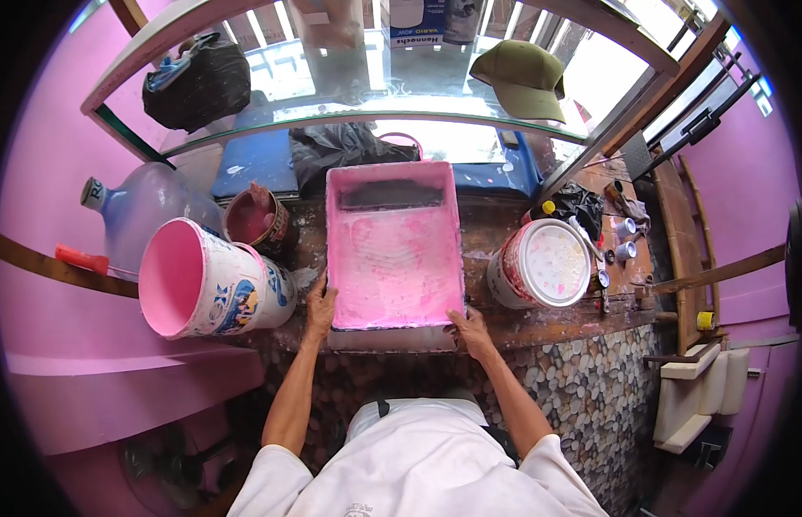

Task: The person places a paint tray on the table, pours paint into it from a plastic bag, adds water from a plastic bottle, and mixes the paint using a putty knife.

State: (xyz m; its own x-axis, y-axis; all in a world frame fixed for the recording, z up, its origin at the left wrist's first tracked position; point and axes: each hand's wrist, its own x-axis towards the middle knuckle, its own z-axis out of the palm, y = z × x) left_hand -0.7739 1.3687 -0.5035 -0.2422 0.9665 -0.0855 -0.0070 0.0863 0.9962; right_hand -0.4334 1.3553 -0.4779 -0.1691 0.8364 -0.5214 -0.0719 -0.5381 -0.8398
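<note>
A paint tray (392, 258), smeared with pink paint and dark in its far well, lies at the middle of the wooden table. At its near left side my left hand (321, 306) is closed on the edge. My right hand (470, 330) grips the near right corner, with the thumb over the rim. To the left a white bucket (241, 293), pink inside, lies tipped beside a smaller paint-stained can (256, 215). Right of the tray stands a white bucket with a spattered lid (556, 263).
Behind the tray are black plastic (340, 151) and a glass shelf with a green cap (521, 77) and a black bag (198, 84). A large water bottle (155, 207) is at the left. Small cans (625, 228) and a yellow-capped bottle (547, 208) stand at the right.
</note>
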